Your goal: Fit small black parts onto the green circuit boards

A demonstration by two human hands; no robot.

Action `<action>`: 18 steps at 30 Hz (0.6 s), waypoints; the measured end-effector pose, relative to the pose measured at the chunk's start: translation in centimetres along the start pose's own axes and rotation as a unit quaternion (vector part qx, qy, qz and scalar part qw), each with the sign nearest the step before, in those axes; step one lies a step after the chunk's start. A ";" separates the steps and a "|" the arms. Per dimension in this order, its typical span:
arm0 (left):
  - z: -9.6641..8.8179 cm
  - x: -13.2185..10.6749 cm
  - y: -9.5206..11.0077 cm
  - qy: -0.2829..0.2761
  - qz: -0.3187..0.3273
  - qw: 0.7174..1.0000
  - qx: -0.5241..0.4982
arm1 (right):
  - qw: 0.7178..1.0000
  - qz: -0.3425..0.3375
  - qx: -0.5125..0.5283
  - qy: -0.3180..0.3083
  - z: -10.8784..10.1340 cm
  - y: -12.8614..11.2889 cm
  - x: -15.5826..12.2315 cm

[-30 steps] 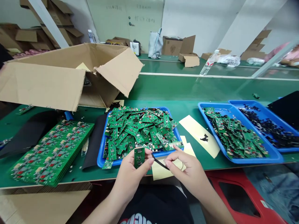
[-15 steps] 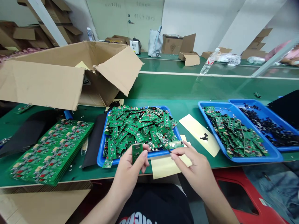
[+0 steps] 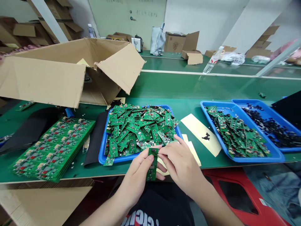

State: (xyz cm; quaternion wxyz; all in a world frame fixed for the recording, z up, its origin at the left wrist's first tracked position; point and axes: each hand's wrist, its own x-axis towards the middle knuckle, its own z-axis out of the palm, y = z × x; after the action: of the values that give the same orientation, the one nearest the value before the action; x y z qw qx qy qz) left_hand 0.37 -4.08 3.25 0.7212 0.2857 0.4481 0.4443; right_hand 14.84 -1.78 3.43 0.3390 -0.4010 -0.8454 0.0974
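Observation:
My left hand (image 3: 138, 175) pinches a small green circuit board (image 3: 152, 164) at the table's front edge. My right hand (image 3: 180, 164) has its fingertips pressed on the upper end of the same board; whether anything lies under them is hidden. Both hands hover just in front of the middle blue tray (image 3: 102, 156), which is heaped with several loose green circuit boards (image 3: 138, 130). Yellow backing sheets (image 3: 201, 133) lie beside my right hand, one with a small black piece (image 3: 206, 137) on it.
A stack of large green panel boards (image 3: 54, 147) lies at the left, with black foam sheets (image 3: 94, 141) beside it. An open cardboard box (image 3: 58, 72) stands behind. Two blue trays at the right hold boards (image 3: 237, 135) and black parts (image 3: 272, 128). A red stool (image 3: 235, 194) stands below.
My hands came together: the right hand moved left onto the board's top end. The left hand turned the board and lowered it nearer my body. The black strip is out of sight.

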 end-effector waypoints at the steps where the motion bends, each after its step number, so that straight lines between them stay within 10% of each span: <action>1: 0.0 0.0 0.0 -0.002 0.001 1.000 0.001 | 1.000 0.000 -0.004 -0.001 0.0 0.0 0.1; 18: 0.1 0.1 -0.5 0.013 0.016 1.000 0.006 | 0.999 -0.003 -0.051 -0.003 -0.1 -0.4 0.4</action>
State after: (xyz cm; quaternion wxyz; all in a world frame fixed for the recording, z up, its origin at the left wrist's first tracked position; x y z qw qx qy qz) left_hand 0.68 -4.15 2.87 0.7065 0.2915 0.4555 0.4564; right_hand 14.47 -1.73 3.88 0.3156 -0.4150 -0.8516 0.0546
